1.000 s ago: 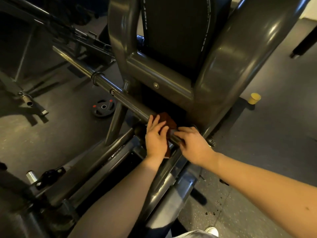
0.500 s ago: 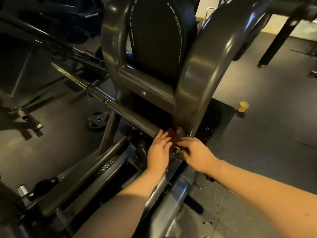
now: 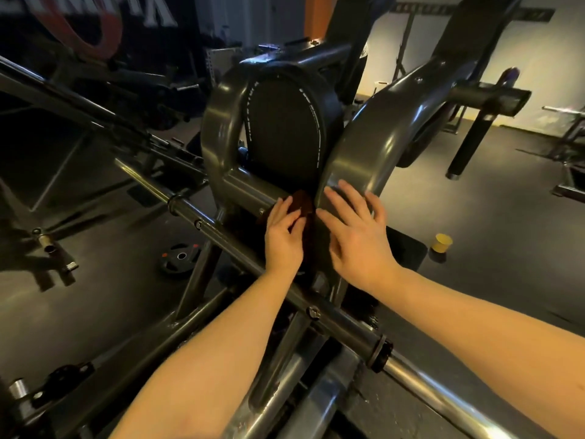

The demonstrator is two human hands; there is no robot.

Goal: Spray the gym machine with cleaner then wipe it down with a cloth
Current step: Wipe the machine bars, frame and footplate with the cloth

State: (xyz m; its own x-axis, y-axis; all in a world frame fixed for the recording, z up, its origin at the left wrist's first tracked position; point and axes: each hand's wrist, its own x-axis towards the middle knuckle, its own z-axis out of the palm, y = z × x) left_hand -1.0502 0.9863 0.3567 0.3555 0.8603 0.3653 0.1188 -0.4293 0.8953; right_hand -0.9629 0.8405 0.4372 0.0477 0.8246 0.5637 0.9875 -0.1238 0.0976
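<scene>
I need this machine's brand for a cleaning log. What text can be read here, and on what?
No text reads clearly.
Banner: big white letters, cropped and blurred, unreadable.
Pad: white lettering along its edges, too small to read.
Weight plate: markings too small to read.

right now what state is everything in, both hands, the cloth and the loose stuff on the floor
left hand: fingers straight, pressing the cloth against the machine
right hand: fingers spread, flat on the machine's curved arm
cloth: bunched, mostly covered by the left fingers
weight plate: lying flat on the floor
yellow cup: upright on the floor, apart from the machine
</scene>
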